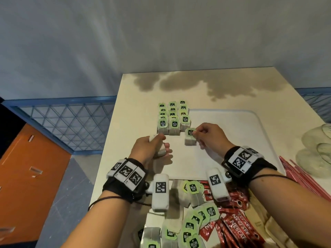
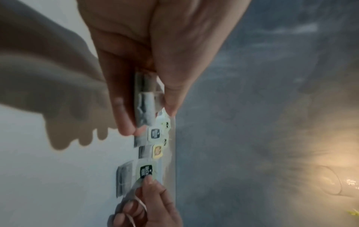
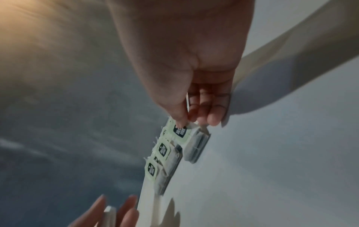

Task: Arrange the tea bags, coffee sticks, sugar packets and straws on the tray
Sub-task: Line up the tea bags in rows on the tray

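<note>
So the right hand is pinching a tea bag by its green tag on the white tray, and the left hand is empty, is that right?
Not quite. The left hand is not empty: it grips a tea bag too, as the head view shows. The rest holds: the right hand pinches a tea bag by its green tag on the white tray.

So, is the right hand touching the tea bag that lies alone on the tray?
Touching. The right wrist view shows the right hand pinching the tea bag by its green tag.

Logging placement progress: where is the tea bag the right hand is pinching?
In the head view, that tea bag lies on the white tray, pinched by the right hand, just right of the tea bag rows.
</note>
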`<action>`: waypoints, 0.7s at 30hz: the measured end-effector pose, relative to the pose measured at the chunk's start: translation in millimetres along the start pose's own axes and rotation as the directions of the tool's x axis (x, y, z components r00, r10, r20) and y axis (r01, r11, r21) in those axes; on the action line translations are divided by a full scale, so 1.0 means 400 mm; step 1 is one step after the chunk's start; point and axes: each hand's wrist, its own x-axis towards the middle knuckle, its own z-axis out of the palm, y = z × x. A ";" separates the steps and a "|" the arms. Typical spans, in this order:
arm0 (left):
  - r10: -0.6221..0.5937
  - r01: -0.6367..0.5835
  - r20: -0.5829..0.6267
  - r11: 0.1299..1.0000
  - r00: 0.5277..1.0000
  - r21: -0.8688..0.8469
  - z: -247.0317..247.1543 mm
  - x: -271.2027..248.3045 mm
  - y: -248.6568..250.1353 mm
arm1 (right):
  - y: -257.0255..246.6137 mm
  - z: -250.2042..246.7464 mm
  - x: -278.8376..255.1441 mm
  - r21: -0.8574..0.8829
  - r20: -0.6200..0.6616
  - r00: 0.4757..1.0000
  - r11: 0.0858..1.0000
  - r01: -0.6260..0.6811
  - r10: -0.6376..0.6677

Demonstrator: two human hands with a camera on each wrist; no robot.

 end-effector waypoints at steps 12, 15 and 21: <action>0.077 -0.068 0.032 0.974 0.997 -0.218 -0.069 0.067 0.012 | -0.036 0.049 0.096 0.094 -0.035 0.999 0.995 -0.020 0.023; 0.123 -0.117 0.043 0.985 0.991 -0.125 -0.062 0.067 0.001 | -0.031 0.053 0.098 0.112 -0.030 0.999 0.993 -0.026 0.030; 0.188 -0.191 0.033 0.972 0.982 0.141 -0.032 0.049 0.004 | -0.076 0.044 0.032 0.297 -0.011 0.999 0.954 0.039 -0.037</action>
